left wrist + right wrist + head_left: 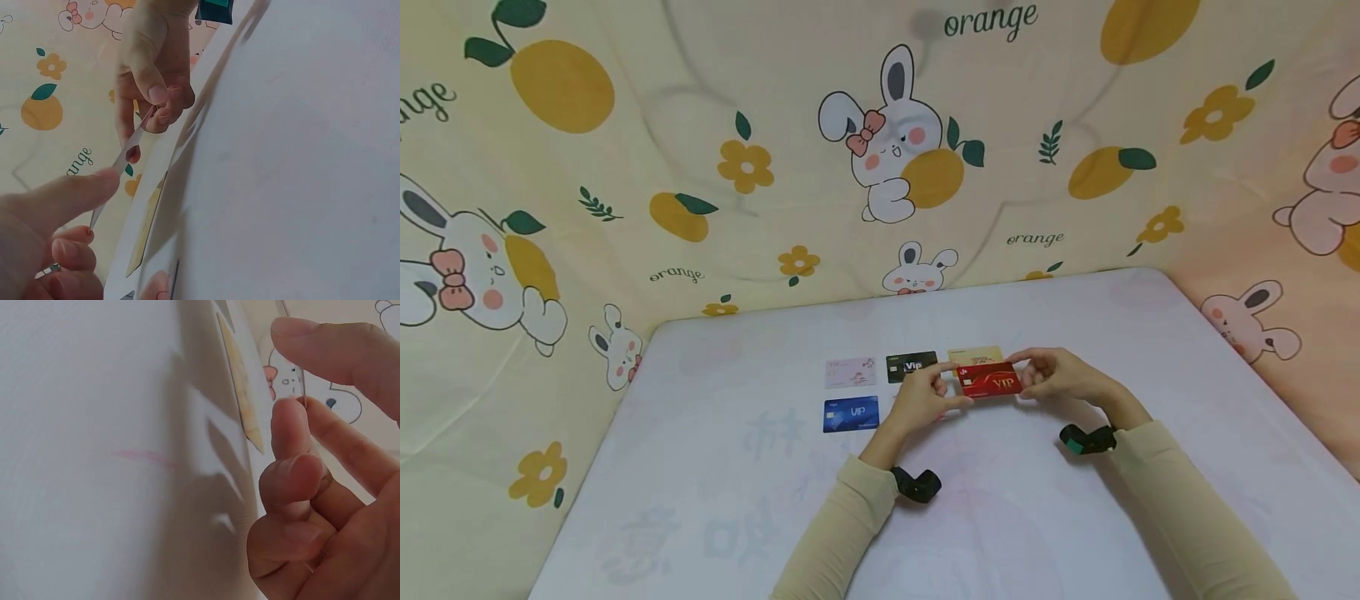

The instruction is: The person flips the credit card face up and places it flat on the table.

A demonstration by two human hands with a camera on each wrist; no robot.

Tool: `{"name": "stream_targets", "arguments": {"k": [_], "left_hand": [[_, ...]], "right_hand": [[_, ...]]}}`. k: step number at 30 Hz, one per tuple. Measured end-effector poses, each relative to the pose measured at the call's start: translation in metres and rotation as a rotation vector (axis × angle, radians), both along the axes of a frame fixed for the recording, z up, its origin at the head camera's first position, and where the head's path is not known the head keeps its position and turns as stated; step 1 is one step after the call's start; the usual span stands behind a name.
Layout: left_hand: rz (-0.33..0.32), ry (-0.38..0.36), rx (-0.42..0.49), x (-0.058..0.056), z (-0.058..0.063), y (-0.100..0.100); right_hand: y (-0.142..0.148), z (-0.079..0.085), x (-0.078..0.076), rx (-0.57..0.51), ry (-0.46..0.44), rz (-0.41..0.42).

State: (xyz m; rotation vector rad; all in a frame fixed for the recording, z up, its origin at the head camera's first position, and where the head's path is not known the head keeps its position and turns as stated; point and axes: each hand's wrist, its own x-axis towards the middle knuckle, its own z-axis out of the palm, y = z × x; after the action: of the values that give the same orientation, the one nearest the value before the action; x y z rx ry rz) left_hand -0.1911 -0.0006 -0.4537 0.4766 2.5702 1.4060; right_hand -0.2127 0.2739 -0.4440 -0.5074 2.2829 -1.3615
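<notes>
A red VIP card (988,381) is held up off the table between both hands. My left hand (921,396) pinches its left end between thumb and fingers, and my right hand (1063,375) pinches the right end. Seen nearly edge-on in the left wrist view, the red card (139,133) stretches from one hand to the other. Just behind it lies a gold card (976,356), partly covered in the head view. A black Vip card (910,367) lies beside my left hand, its lower corner hidden by the fingers.
A pale pink card (851,372) and a blue VIP card (851,414) lie flat to the left. Part of another pinkish card shows beneath my left hand. The white-covered table (700,467) meets a printed cloth backdrop (775,225) at its far edge.
</notes>
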Motion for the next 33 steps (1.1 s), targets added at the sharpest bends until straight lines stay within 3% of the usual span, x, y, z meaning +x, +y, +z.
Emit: {"name": "stream_targets", "arguments": {"k": [4,14,21,33], "left_hand": [[0.007,-0.027,-0.002,0.0014,-0.0007,0.0006],[0.009,-0.033,-0.112,0.0044,-0.0009,0.0031],[0.017,-0.042,-0.181,0.0045,-0.002,0.0047],[0.022,-0.057,-0.263,0.0042,0.0013,0.0074]], "right_hand": [[0.0012,-0.0021,-0.0003,0.005,-0.015,0.004],[0.0035,-0.0061,0.0035,-0.011,0.01,0.045],[0.0002,-0.0051,0.0038,0.072,-0.049,-0.028],[-0.0029,-0.0033,0.005,0.135,-0.042,-0.047]]}}
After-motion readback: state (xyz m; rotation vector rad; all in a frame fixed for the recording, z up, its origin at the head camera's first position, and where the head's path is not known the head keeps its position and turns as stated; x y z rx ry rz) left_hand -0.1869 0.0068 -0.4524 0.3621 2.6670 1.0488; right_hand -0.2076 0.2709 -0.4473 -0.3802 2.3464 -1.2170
